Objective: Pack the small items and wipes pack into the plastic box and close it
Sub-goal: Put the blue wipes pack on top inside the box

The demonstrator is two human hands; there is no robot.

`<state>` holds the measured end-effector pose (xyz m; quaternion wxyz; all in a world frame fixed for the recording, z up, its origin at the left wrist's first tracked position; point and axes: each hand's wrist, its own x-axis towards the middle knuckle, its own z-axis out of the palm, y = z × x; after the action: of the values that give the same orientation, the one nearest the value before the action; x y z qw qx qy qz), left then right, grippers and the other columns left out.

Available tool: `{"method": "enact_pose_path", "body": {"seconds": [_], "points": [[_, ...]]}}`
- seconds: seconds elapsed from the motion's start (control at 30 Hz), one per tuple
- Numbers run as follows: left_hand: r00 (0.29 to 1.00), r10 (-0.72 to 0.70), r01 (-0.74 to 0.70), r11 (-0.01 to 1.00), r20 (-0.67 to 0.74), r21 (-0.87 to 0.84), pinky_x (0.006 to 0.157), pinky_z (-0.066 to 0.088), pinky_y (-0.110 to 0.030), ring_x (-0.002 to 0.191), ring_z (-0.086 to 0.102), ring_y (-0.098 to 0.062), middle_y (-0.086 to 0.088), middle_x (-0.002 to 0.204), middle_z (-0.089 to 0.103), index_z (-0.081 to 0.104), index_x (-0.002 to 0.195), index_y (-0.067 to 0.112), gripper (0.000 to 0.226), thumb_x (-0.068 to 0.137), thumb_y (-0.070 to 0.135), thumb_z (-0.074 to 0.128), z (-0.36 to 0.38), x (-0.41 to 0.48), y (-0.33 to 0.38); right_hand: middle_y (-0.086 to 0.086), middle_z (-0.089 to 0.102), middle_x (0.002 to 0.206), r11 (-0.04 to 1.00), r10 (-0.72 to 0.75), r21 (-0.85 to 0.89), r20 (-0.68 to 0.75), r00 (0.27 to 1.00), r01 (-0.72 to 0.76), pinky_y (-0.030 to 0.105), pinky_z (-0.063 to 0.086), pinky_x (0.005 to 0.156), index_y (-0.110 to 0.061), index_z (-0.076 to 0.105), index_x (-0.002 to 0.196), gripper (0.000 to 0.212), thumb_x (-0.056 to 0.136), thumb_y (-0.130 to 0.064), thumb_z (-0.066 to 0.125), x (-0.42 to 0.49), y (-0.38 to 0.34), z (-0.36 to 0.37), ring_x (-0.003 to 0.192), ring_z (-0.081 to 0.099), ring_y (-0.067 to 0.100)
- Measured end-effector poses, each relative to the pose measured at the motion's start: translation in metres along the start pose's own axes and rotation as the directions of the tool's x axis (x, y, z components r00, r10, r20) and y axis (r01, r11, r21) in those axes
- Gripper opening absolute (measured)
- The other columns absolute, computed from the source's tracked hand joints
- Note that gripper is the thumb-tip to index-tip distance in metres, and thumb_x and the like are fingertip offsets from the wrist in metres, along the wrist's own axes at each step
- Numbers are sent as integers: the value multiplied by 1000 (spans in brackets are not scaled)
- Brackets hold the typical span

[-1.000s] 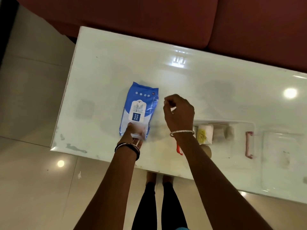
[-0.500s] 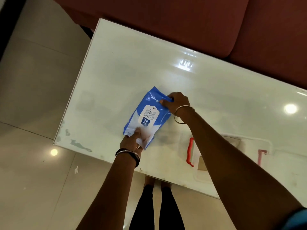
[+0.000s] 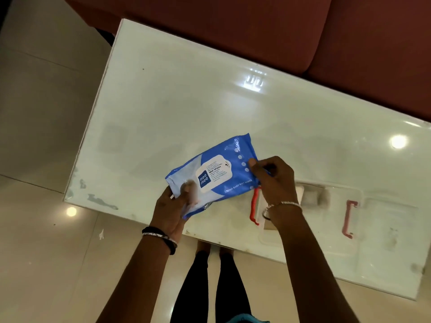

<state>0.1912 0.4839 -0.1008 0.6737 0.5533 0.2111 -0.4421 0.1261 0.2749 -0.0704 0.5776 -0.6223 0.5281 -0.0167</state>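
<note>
A blue and white wipes pack [image 3: 213, 174] is held above the white table [image 3: 186, 108], tilted with its right end higher. My left hand [image 3: 173, 206] grips its lower left end and my right hand [image 3: 274, 180] pinches its right end. The clear plastic box [image 3: 331, 220] with red clips [image 3: 255, 206] stands open on the table just right of the pack, partly behind my right wrist. Pale small items [image 3: 310, 197] lie in its far part, blurred. The clear lid [image 3: 394, 231] lies on the table to the box's right.
A dark red sofa [image 3: 256, 26] runs along the table's far edge. Glossy tiled floor [image 3: 42, 136] lies left of and in front of the table. My legs [image 3: 217, 283] stand at the near edge.
My right hand came off the box, took the pack's far end, and both hands lifted the pack and swung it rightward toward the box. The camera view shifted too.
</note>
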Motion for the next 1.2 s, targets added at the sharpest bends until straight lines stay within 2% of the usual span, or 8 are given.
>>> {"method": "enact_pose_path", "body": {"seconds": [0.2,0.33,0.53,0.6,0.7,0.83,1.07,1.2], "points": [[987,40,-69,980,157,188,82,56,-45,109,65,-30,-12,116,69,63,116,19,51,68,18,80,47,-23,11,-1,76,74,934,40,356,-54,998,-18,19,53,57,-16,57,89,21,80,-13,75,-47,17,-79,71,71,10],[957,101,-212,881,271,423,75,53,-17,96,67,-6,1,109,71,59,115,12,64,59,-2,86,92,-32,-1,4,80,91,904,135,426,-183,974,-45,24,60,69,-15,61,118,50,71,-22,76,-62,41,-126,85,76,15],[964,-15,-160,765,266,623,84,52,-19,104,62,-10,11,116,64,47,127,24,87,53,14,91,147,-47,-49,11,73,103,936,277,308,-342,898,-171,21,61,72,-10,62,127,39,89,-3,64,-63,87,-180,86,70,17],[970,42,-207,656,239,726,71,49,-11,92,62,-12,11,107,64,47,123,21,80,55,17,90,158,-48,-63,15,71,102,957,274,190,-351,895,-219,33,59,78,-3,65,122,31,91,1,61,-57,97,-186,84,68,24],[975,88,-222,464,205,858,69,47,-26,85,59,-19,1,106,64,44,123,16,75,60,16,85,172,-43,-77,17,72,93,960,224,-74,-383,896,-271,46,54,88,1,70,110,24,90,2,57,-44,103,-185,90,68,36],[978,134,-189,270,157,944,66,38,-26,91,62,-25,-6,109,64,38,127,14,69,71,15,78,186,-35,-86,15,75,99,902,130,-309,-468,874,-300,27,44,80,-9,73,108,29,86,-1,56,-27,105,-171,95,67,38],[978,205,-65,106,42,992,80,50,-35,103,65,-29,-9,126,57,29,137,10,72,80,21,72,202,-38,-98,14,75,96,857,125,-373,-519,845,-355,26,38,69,-8,71,102,28,84,3,53,-11,105,-148,90,67,37],[897,413,-174,0,158,985,89,52,-36,126,52,-31,-10,150,38,23,147,14,83,80,14,72,203,-53,-108,12,74,93,839,155,-383,-513,845,-386,26,39,67,-10,68,99,22,85,0,55,-12,116,-144,86,69,35]]}}
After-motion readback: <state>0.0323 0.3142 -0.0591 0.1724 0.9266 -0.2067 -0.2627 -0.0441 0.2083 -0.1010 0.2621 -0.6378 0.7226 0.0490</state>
